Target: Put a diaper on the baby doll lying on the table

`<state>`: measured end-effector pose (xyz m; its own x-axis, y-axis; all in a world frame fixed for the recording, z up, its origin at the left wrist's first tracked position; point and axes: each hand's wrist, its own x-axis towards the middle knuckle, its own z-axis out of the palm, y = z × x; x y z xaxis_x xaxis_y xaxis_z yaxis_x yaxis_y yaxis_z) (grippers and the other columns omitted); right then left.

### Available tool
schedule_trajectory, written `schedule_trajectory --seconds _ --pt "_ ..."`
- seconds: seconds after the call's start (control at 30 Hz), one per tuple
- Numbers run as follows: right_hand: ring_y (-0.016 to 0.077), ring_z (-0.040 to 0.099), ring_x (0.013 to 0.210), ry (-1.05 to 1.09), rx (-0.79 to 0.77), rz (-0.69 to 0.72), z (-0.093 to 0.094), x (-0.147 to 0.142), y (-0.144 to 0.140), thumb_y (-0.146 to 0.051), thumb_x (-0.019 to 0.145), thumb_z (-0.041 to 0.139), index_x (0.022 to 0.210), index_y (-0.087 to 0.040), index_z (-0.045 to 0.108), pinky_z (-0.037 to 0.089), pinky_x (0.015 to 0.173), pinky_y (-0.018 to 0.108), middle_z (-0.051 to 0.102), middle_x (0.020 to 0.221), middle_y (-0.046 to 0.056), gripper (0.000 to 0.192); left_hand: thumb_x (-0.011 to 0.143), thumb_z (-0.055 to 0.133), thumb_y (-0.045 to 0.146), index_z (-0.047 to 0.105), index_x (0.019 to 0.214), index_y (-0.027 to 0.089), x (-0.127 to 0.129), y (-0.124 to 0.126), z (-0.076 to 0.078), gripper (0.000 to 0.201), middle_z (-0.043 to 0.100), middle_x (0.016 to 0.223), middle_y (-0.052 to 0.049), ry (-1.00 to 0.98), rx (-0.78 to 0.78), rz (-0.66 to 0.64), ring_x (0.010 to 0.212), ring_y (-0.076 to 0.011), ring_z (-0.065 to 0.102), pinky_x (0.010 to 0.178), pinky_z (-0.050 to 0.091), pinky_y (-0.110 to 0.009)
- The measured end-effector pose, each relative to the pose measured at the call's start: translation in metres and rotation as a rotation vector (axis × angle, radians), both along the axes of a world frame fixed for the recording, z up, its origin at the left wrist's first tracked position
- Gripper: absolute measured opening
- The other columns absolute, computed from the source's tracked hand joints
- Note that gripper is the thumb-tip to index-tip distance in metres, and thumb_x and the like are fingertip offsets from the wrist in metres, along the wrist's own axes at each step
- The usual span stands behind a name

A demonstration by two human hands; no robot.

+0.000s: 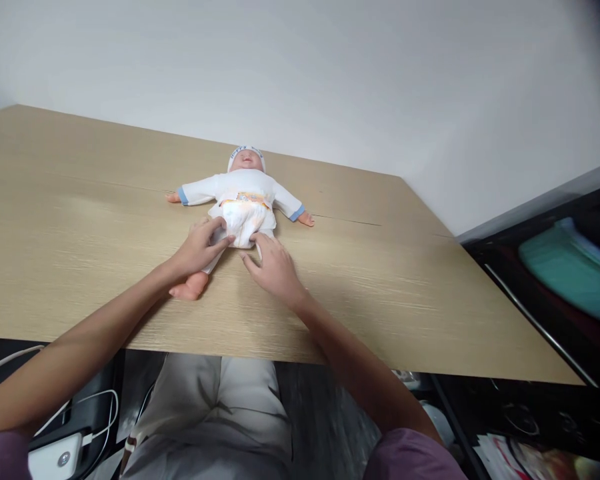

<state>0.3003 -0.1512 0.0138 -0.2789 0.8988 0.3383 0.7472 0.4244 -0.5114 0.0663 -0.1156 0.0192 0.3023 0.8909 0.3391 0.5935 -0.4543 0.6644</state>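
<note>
On table, doll lying face-up, left hand grip pinching diaper, right hand flat beside it.

Matt wood-grain table, cloth-dressed plastic doll

Light wooden table, grain running across, 1 thin seam along it. Lying directly on it: 1 baby doll, flat on its back, arms spread, just beyond the hands' grip.

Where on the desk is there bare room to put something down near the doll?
Bare tabletop lies left of the doll, and more on the right toward the wall-side edge. It is crowded at the doll's diaper, where the left hand and right hand press.
</note>
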Motion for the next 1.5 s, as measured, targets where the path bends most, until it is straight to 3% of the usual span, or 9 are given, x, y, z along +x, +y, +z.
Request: schedule_trajectory --seconds 0.17,0.33,0.43,0.63,0.87,1.03,1.13,1.27,1.5 --pt "0.0304 0.08 0.109 0.289 -0.065 -0.105 0.002 0.002 0.008 -0.038 0.102 0.071 0.12 -0.027 0.056 0.058 0.093 0.042 0.082 0.122 0.009 0.027 0.093 0.083 0.052 0.06 0.111 0.024 0.005 -0.001 -0.002 0.04 0.069 0.108 -0.002 -0.274 -0.133 0.054 0.098 -0.0232 0.063 0.09 0.05 -0.037" --pt "0.0305 0.081 0.115 0.369 -0.038 -0.184 0.004 0.007 0.01 -0.044 0.098 0.08 0.111 -0.028 0.057 0.058 0.103 0.044 0.085 0.119 0.008 0.031 0.073 0.101 0.049 0.058 0.114 0.024 0.008 0.0 -0.005 0.065 0.07 0.116 -0.004 -0.554 -0.287 0.172 0.108 -0.024 0.07 0.095 0.055 -0.036" --pt "0.0312 0.08 0.116 0.294 -0.024 -0.197 0.004 0.008 0.009 -0.043 0.099 0.082 0.107 -0.027 0.063 0.057 0.107 0.046 0.087 0.115 0.008 0.026 0.074 0.102 0.052 0.065 0.118 0.022 0.007 -0.002 -0.003 0.065 0.075 0.114 -0.006 -0.518 -0.31 0.181 0.109 -0.0263 0.073 0.097 0.056 -0.039" --pt "0.0324 0.079 0.107 0.187 -0.023 -0.152 0.009 0.007 0.006 -0.047 0.105 0.078 0.101 -0.026 0.078 0.056 0.099 0.045 0.088 0.108 0.007 0.021 0.088 0.09 0.063 0.079 0.109 0.021 0.004 -0.004 0.007 0.047 0.081 0.111 -0.006 -0.305 -0.278 0.118 0.103 -0.0274 0.073 0.091 0.052 -0.038" --pt "0.029 0.078 0.096 0.325 -0.129 -0.154 0.007 0.009 0.012 -0.053 0.1 0.078 0.095 -0.027 0.08 0.057 0.091 0.04 0.088 0.101 0.004 0.027 0.078 0.097 0.063 0.076 0.102 0.022 0.002 0.002 0.006 0.051 0.082 0.107 -0.009 -0.508 -0.481 0.065 0.102 -0.031 0.076 0.084 0.059 -0.041" --pt "0.0268 0.075 0.086 0.396 -0.176 -0.157 0.008 0.01 0.01 -0.057 0.099 0.076 0.095 -0.026 0.078 0.058 0.085 0.038 0.084 0.095 0.003 0.031 0.071 0.102 0.056 0.07 0.104 0.023 0.002 0.003 0.0 0.057 0.08 0.105 -0.008 -0.679 -0.573 0.075 0.095 -0.0262 0.077 0.083 0.062 -0.04" --pt "0.029 0.074 0.093 0.336 -0.094 -0.169 0.009 0.008 0.006 -0.052 0.103 0.074 0.096 -0.027 0.078 0.059 0.093 0.042 0.083 0.095 0.004 0.026 0.07 0.104 0.051 0.064 0.112 0.023 0.003 0.002 -0.001 0.064 0.079 0.102 -0.005 -0.728 -0.571 0.119 0.09 -0.023 0.076 0.083 0.061 -0.039" --pt "0.0327 0.072 0.113 0.222 0.097 -0.208 0.005 0.007 0.004 -0.045 0.104 0.075 0.101 -0.026 0.08 0.058 0.108 0.049 0.076 0.117 0.011 0.02 0.074 0.1 0.049 0.051 0.119 0.026 0.005 0.001 -0.004 0.071 0.077 0.103 -0.003 -0.686 -0.458 0.189 0.092 -0.0238 0.077 0.084 0.06 -0.04" --pt "0.0279 0.072 0.102 0.225 0.025 -0.109 0.011 0.023 0.0 -0.041 0.103 0.075 0.116 -0.025 0.084 0.06 0.101 0.044 0.073 0.112 0.008 0.022 0.084 0.091 0.051 0.042 0.13 0.028 -0.004 0.006 0.0 0.071 0.079 0.106 -0.004 -0.595 -0.348 0.126 0.093 -0.0242 0.076 0.084 0.058 -0.041"
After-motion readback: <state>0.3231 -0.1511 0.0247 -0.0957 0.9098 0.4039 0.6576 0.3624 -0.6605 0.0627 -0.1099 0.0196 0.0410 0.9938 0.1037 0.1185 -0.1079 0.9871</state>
